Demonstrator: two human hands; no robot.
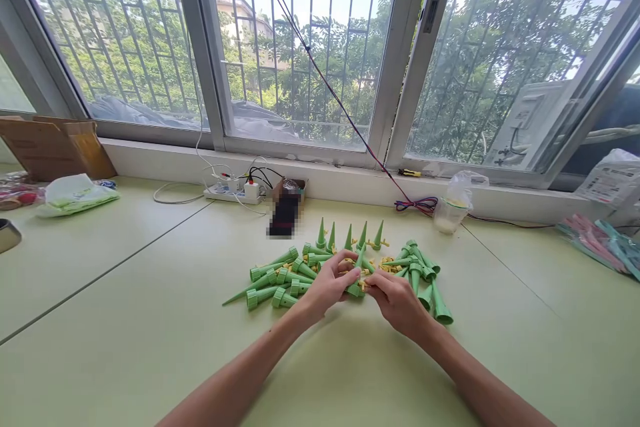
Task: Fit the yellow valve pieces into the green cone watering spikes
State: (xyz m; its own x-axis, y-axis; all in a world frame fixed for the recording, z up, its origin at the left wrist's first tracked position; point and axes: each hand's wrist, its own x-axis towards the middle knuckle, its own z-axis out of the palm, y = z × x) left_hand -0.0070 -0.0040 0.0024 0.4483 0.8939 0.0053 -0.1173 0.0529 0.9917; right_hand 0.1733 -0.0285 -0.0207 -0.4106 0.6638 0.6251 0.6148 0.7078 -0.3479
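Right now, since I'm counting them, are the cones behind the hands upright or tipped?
Upright: five green cones stand tips up in a row.

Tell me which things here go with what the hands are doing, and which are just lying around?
In use: green spike held between the left hand and right hand; heap of green spikes; upright spikes; small yellow parts.

Lying about: power strip; cardboard box; plastic cup; green-and-white soft pack; red cable.
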